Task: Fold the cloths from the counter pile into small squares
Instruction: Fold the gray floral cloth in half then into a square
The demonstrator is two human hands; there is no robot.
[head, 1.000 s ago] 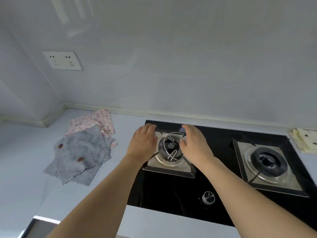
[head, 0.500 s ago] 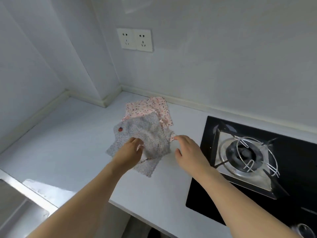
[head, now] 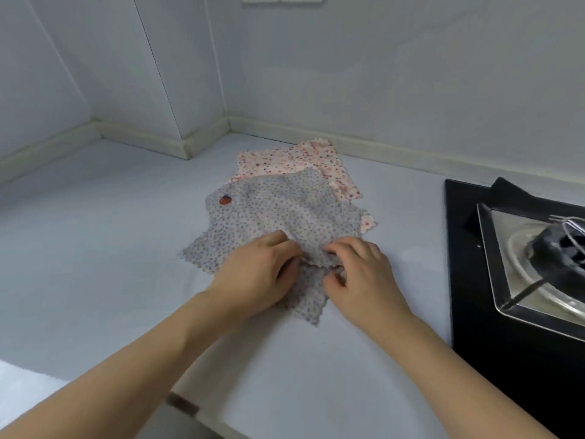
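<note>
Head view: on the counter (head: 95,248), the grey cloth (head: 285,207) topping the pile is now pinched at its near edge by the left hand (head: 256,274) and by the right hand (head: 361,274), previously only reaching toward it; the stove (head: 522,264) sits right.

Grey cloth (head: 285,210) thin, printed, matt; counter (head: 95,248) smooth, matt; hob (head: 468,280) glossy black; burner tray (head: 497,248) shiny metal.
</note>
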